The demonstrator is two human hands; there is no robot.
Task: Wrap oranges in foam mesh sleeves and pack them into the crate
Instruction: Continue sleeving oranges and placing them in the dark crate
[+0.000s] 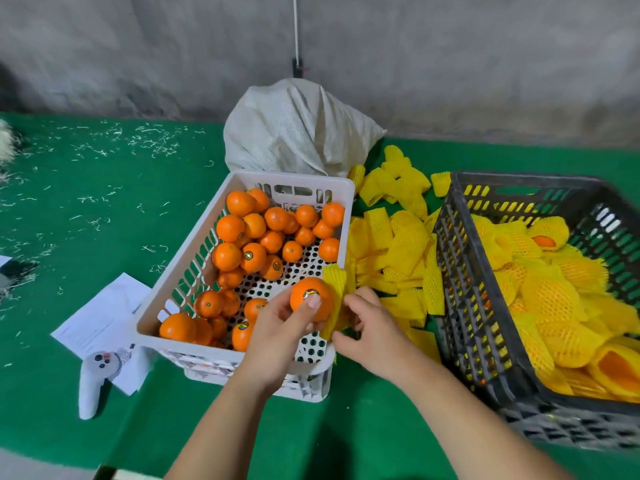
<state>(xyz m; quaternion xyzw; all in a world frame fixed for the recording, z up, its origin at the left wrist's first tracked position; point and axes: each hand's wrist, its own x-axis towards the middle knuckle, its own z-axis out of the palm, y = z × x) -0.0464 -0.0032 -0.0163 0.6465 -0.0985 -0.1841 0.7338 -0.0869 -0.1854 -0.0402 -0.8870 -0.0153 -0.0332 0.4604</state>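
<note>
Above the near right corner of the white crate (239,183), the left hand (277,336) grips an orange (309,295), its fingers curled beneath the fruit and the thumb pressed on top beside a small round sticker. The right hand (372,327) pinches a yellow foam mesh sleeve (335,285) that lies against the right side of that orange, one end standing above the fruit and the other hanging down between the two hands; whether the fruit has entered the sleeve cannot be told. The white crate holds many loose oranges (252,244) on a perforated floor, several bearing stickers. Just right of it, a heap of empty yellow sleeves (398,244) lies on the green table cover (104,209). Farther right stands a dark grey crate (474,306) filled with oranges already in sleeves (554,292), orange skin showing at a few open ends. Behind the white crate slumps a pale woven sack (294,129). To the left of the white crate lie sheets of paper (100,317), and a white handheld controller (91,382) rests partly on them. Small pale shreds (104,147) are scattered over the far left of the cover.
</note>
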